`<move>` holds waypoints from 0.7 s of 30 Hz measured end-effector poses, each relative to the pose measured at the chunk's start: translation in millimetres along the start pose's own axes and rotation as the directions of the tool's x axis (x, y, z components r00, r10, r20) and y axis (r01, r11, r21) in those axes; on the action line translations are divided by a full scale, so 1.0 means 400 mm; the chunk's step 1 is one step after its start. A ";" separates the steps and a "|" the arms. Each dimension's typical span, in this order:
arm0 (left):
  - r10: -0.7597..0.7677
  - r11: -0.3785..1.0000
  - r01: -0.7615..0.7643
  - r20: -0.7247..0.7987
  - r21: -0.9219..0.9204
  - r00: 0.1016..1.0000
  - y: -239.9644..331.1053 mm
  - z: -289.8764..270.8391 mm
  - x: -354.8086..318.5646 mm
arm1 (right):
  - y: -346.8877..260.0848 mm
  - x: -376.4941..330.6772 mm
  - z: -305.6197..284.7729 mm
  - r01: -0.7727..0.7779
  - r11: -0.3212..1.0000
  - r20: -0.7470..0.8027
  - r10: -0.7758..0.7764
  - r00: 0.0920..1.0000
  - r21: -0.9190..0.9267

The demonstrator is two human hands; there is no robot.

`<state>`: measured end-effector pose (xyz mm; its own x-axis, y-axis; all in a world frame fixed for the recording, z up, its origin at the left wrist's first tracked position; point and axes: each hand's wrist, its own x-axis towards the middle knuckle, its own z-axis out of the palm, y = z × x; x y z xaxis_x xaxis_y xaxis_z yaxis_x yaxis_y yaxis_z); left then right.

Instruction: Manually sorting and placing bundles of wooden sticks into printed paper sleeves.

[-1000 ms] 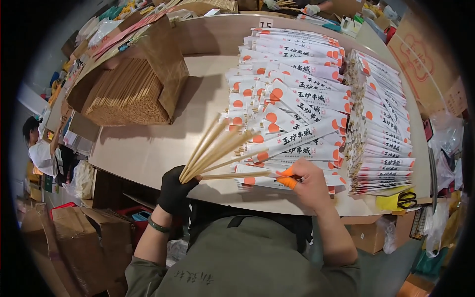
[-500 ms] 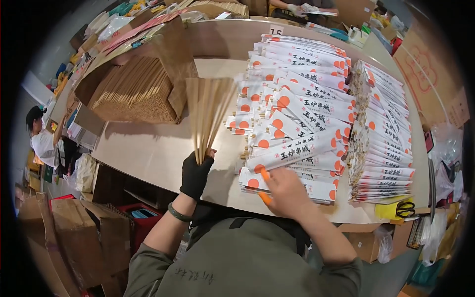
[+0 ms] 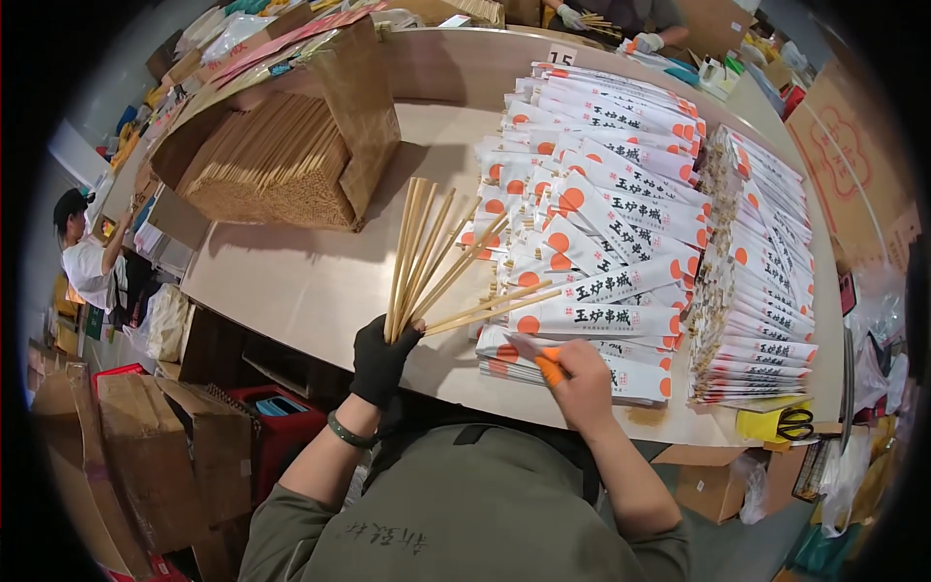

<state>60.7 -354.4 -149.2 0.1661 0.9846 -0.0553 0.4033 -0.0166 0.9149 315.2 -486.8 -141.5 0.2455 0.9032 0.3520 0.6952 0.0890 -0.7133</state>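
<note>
My left hand, in a black glove, grips the lower ends of a fanned bundle of bare wooden chopsticks held above the table's near edge. My right hand, with an orange cover on one fingertip, rests on the nearest white paper sleeve of a spread pile of empty sleeves with orange dots. Two of the chopsticks point right, over that pile. A tight stack of filled sleeves lies just right of the pile.
A tilted cardboard box full of bare chopsticks sits on the beige table at the left. Scissors on a yellow holder lie at the table's right corner. Cardboard boxes stand on the floor at left. A person stands far left; gloved hands work at the far side.
My left hand swung the bundle from leaning right to upright, and it now fans out again toward the sleeves. My right hand slid down to the nearest sleeve.
</note>
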 end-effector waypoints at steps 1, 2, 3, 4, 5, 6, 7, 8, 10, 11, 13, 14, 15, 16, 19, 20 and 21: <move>0.018 1.000 -0.018 -0.006 0.018 1.000 0.005 -0.009 -0.001 | -0.012 0.008 -0.010 -0.270 0.947 0.045 0.267 0.963 0.172; 0.018 1.000 -0.018 -0.002 0.020 1.000 0.014 -0.021 -0.001 | -0.005 0.016 -0.020 -0.273 0.946 0.045 0.270 0.962 0.172; 0.027 0.998 -0.028 0.014 0.058 1.000 0.024 -0.032 -0.001 | 0.008 0.022 -0.037 -0.301 0.923 0.048 0.298 0.953 0.240; 0.035 0.994 -0.038 0.029 0.098 0.999 0.027 -0.042 0.000 | 0.011 0.034 -0.051 -0.326 0.894 0.056 0.325 0.944 0.309; 0.107 0.990 -0.108 0.022 0.092 0.994 0.023 -0.049 0.001 | -0.001 0.043 -0.072 -0.455 0.837 0.151 0.429 0.891 0.305; 0.107 0.990 -0.109 0.025 0.093 0.994 0.024 -0.055 0.003 | -0.005 0.045 -0.074 -0.456 0.836 0.149 0.431 0.890 0.305; 0.125 0.987 -0.125 0.008 0.103 0.992 0.027 -0.061 0.004 | -0.010 0.046 -0.072 -0.417 0.856 0.117 0.400 0.909 0.306; 0.142 0.983 -0.140 -0.009 0.114 0.990 0.027 -0.069 0.006 | -0.014 0.045 -0.068 -0.376 0.875 0.086 0.368 0.926 0.306; 0.114 0.988 -0.111 -0.027 0.112 0.993 0.014 -0.074 0.012 | -0.009 0.034 -0.049 -0.096 0.992 0.008 0.096 0.995 0.087; 0.102 0.990 -0.098 -0.033 0.101 0.994 0.014 -0.076 0.012 | -0.001 0.026 -0.036 0.195 0.969 -0.002 -0.197 0.980 -0.149; 0.087 0.996 -0.086 -0.037 0.039 0.996 0.003 -0.074 0.010 | 0.025 -0.002 0.004 0.277 0.937 0.052 -0.272 0.961 -0.211; 0.085 0.996 -0.084 -0.035 0.040 0.996 0.000 -0.073 0.004 | 0.034 -0.012 0.017 0.363 0.893 0.110 -0.346 0.932 -0.266; 0.077 0.995 -0.075 -0.038 0.070 0.996 -0.002 -0.072 -0.003 | 0.030 -0.013 0.020 0.340 0.904 0.088 -0.328 0.940 -0.259; 0.070 0.993 -0.065 -0.041 0.099 0.997 -0.004 -0.073 -0.008 | 0.026 -0.011 0.019 0.339 0.905 0.091 -0.327 0.941 -0.255; 0.074 0.997 -0.073 -0.036 0.033 0.997 -0.022 -0.080 -0.012 | 0.024 -0.002 0.011 0.281 0.938 0.085 -0.269 0.959 -0.201; 0.070 0.997 -0.069 -0.035 0.034 0.997 -0.025 -0.085 -0.015 | 0.028 0.002 0.012 0.259 0.947 0.092 -0.245 0.965 -0.191; 0.047 0.997 -0.044 -0.039 0.068 0.998 -0.027 -0.090 -0.014 | 0.032 0.006 0.012 0.237 0.954 0.098 -0.222 0.970 -0.182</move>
<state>22.9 -353.5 -144.4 0.1495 0.9888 0.0034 0.4554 -0.0720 0.8874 321.4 -481.3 -152.7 0.0178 0.8977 0.4402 0.8447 0.2221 -0.4870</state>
